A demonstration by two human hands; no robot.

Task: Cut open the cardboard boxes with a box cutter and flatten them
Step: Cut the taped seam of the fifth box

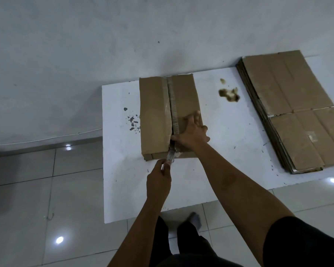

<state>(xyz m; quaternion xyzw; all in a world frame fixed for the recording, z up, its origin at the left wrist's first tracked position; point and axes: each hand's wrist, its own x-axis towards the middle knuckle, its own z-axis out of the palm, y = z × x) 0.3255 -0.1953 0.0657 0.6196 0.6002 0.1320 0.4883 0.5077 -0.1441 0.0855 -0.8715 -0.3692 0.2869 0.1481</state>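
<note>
**Inspector:** Grey glossy floor tiles fill the near ground, with ceiling lights reflected in them. What stands closest to the camera?

**Assistant:** Dark trousers and one socked foot, at the near edge of a white board laid flat on the floor.

**Inspector:** Hands?

**Assistant:** The left hand is clenched around the handle of a box cutter, its blade end pointing away from the person and meeting the near end of the cardboard box. The right hand lies flat on the box's right flap, fingers spread, thumb at the centre seam; it grips nothing.

**Inspector:** Condition of the box?

**Assistant:** It sits on the board, left of the board's centre. The taped seam runs away from the person along its top and shows a gap between the flaps.

**Inspector:** Further out?

**Assistant:** A brown stain marks the board right of the box, dark specks to its left. A stack of flattened cardboard lies at the board's right side, well apart from the box. Beyond, a pale wall with a thin white cable along its base.
</note>
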